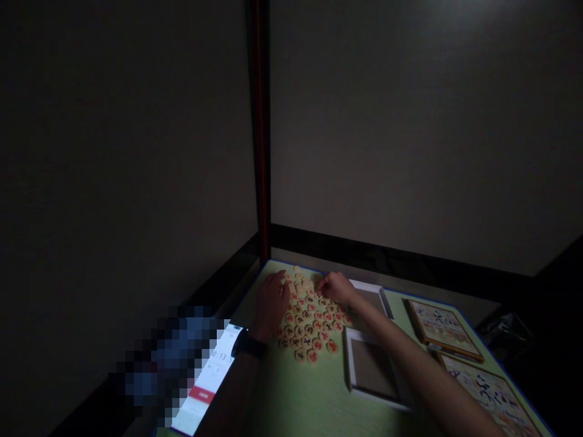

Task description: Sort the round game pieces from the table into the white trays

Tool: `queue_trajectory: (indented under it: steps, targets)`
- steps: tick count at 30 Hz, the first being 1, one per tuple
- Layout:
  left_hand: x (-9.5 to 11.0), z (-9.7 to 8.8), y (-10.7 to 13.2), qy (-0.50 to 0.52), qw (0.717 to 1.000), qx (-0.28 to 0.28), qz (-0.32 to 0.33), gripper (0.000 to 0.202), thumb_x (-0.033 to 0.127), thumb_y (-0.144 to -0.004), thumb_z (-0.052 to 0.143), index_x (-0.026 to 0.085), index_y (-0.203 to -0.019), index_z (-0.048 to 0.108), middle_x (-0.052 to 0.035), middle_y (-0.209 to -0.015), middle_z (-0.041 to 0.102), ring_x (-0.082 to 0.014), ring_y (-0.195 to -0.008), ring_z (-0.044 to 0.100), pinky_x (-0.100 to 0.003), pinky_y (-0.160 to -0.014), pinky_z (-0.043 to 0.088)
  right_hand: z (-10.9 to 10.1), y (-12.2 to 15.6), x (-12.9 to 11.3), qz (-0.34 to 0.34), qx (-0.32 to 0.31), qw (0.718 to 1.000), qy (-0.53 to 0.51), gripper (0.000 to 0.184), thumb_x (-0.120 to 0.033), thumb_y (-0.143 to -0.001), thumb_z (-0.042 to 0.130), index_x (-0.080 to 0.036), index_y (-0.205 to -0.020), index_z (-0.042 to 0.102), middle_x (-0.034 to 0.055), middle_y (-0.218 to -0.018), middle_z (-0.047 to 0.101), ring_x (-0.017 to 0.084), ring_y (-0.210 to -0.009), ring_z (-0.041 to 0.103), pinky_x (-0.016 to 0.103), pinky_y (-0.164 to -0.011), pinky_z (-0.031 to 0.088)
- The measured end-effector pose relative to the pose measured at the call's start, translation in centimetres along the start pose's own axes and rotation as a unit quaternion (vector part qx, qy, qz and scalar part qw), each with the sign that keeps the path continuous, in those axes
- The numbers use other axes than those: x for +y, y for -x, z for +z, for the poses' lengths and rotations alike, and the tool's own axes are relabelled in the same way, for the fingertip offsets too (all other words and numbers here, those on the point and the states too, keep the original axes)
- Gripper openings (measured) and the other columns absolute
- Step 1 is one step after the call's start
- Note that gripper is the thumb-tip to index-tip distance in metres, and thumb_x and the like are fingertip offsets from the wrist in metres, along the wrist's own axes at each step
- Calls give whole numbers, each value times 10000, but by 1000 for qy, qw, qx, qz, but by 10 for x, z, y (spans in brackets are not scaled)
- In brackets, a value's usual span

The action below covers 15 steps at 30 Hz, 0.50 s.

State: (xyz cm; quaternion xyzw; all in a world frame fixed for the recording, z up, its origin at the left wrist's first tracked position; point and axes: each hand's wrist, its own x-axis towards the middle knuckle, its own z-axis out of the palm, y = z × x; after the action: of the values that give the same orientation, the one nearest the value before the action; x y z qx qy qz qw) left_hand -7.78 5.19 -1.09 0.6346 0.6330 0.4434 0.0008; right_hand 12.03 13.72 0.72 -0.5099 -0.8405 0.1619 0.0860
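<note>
Many round wooden xiangqi pieces (308, 328) lie in a cluster on the green tabletop (296, 397), most showing red or black characters. Toward the back of the cluster, several pieces (300, 283) look blank on top. My left hand (273, 297), with a dark band on its wrist, rests against the cluster's left edge, fingers stretched out and partly dark. Across from it, my right hand (336, 286) has its fingers curled and pinched low over the pieces at the back right. Whatever sits between those fingertips is too small to make out.
Beside my right forearm lie a shallow white-rimmed box tray (348, 364) and another tray (387, 303) behind it. Two printed boxes (444, 328) (492, 388) lie along the right side. A lit phone (207, 379) showing a timer lies at left. Walls meet behind the table.
</note>
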Motion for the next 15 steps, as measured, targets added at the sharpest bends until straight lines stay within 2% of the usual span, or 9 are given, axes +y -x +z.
queue_trajectory:
  steps: [5,8,11,15]
  targets:
    - [0,-4,-1,-18,999,-14,-23,326,130,-860,471,142,-1136,644,-104,-1062,679,-205,-988,634,-331,-911,510,-4,3,-6,-8,-15,998,55,235,-121,-735,639,-264,-833,797,28,-862,779,200,-828,713,226,-688,463]
    - [-1,-4,-1,-34,998,-30,-35,331,105,-856,448,132,-1107,662,-115,-1057,677,-212,-981,633,-343,-918,503,-7,3,-18,-20,-9,996,87,206,-161,-777,627,-247,-866,793,73,-880,772,232,-852,708,255,-714,467]
    - [-4,-3,-1,-49,997,-53,-41,332,89,-858,423,108,-1075,675,-135,-1046,682,-222,-982,632,-353,-932,493,-7,1,-35,-61,-2,992,106,233,-191,-832,572,-225,-953,769,101,-970,752,235,-924,690,260,-767,465]
    - [-10,-3,0,-60,994,-93,-19,369,56,-841,408,130,-1086,674,-120,-1049,698,-219,-1014,624,-350,-966,468,-1,-4,-57,-130,-15,983,126,322,-171,-809,570,-233,-1090,715,102,-1182,674,227,-1049,645,252,-849,457]
